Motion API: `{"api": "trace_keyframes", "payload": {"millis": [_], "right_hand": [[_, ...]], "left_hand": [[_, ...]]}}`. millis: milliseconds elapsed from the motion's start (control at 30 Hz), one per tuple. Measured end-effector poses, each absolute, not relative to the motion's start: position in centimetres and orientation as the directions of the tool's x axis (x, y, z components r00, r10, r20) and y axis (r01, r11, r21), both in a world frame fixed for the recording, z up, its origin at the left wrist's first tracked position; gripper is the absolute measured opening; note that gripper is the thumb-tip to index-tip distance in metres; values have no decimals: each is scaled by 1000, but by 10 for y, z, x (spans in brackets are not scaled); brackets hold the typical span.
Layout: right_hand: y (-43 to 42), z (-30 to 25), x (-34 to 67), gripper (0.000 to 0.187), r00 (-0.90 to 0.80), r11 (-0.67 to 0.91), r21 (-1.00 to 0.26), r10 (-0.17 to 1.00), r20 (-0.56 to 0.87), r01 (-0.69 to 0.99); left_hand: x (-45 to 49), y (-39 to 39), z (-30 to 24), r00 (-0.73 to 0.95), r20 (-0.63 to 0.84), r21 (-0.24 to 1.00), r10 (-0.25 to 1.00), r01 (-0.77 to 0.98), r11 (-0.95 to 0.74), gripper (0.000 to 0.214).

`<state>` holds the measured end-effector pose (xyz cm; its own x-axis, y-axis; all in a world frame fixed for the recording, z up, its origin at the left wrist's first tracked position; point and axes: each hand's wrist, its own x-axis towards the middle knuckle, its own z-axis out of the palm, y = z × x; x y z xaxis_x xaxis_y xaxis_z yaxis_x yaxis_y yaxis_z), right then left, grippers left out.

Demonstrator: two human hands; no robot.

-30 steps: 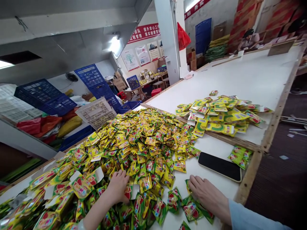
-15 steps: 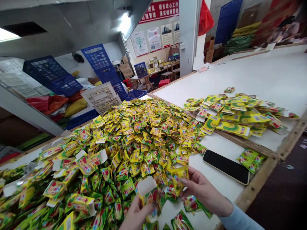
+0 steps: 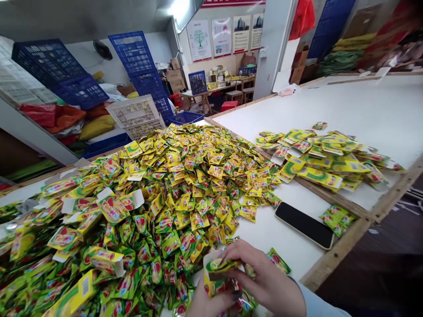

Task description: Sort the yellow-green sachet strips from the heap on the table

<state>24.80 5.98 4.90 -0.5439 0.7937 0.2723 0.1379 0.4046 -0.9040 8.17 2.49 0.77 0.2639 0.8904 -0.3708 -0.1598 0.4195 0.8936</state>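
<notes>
Near the bottom edge my left hand (image 3: pixel 208 304) grips a small open carton (image 3: pixel 213 281) printed yellow, green and red. My right hand (image 3: pixel 264 281) is closed on a yellow-green sachet (image 3: pixel 221 265) whose end sits in the carton's open top. A huge heap of small sachets (image 3: pixel 185 185) covers the white table (image 3: pixel 297 246) ahead and to the left. Folded and flat cartons (image 3: pixel 112 207) lie along the left side of the heap. A single sachet (image 3: pixel 279 260) rests just right of my right hand.
A black phone (image 3: pixel 304 224) lies on the table to the right, a few sachets (image 3: pixel 337 218) beyond it at the wooden edge. A second pile of flat cartons (image 3: pixel 327 158) sits on the adjoining table. Blue crates (image 3: pixel 62 75) and a white crate (image 3: pixel 137 115) stand behind left.
Both hands rose from the heap, the left with a carton and the right with sachets. They have come together near me, and a sachet is now at the carton's mouth.
</notes>
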Motion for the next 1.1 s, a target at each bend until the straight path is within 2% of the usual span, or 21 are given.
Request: {"api": "trace_keyframes", "payload": {"millis": [133, 200, 300, 367, 400, 467, 533, 700, 833, 967, 1100], "right_hand": [[66, 67, 257, 9, -558, 339, -885, 822, 114, 318], [69, 75, 259, 9, -606, 371, -836, 793, 59, 405], [75, 84, 259, 11, -764, 524, -729, 646, 2, 441], [79, 89, 260, 15, -852, 603, -700, 523, -17, 384], [82, 91, 261, 18, -863, 609, -705, 505, -8, 363], [85, 92, 265, 20, -842, 581, -734, 540, 25, 351], [86, 87, 268, 16, -813, 561, -748, 581, 51, 354], [76, 64, 273, 21, -858, 603, -733, 511, 51, 315], [68, 55, 277, 19, -838, 569, -743, 545, 18, 353], [69, 56, 281, 17, -820, 491, -811, 572, 25, 318], [68, 53, 276, 15, -817, 504, -808, 574, 50, 304]], "left_hand": [[81, 23, 1, 295, -399, 901, 868, -50, 431, 64], [83, 23, -2, 294, -403, 908, 867, 8, 419, 58], [85, 24, -5, 371, -380, 923, 848, 95, 372, 40], [84, 26, -5, 422, -372, 924, 827, 88, 371, 38], [82, 27, -5, 424, -379, 920, 822, 74, 386, 40], [80, 28, -3, 427, -434, 890, 793, 64, 452, 41], [78, 27, -2, 454, -477, 863, 752, 81, 499, 39], [82, 18, -14, 499, -499, 848, 708, 116, 516, 46], [84, 12, -21, 512, -547, 806, 663, 108, 582, 56], [86, 11, -12, 494, -645, 740, 583, 211, 639, 36], [90, 13, -10, 495, -664, 714, 560, 196, 672, 18]]}}
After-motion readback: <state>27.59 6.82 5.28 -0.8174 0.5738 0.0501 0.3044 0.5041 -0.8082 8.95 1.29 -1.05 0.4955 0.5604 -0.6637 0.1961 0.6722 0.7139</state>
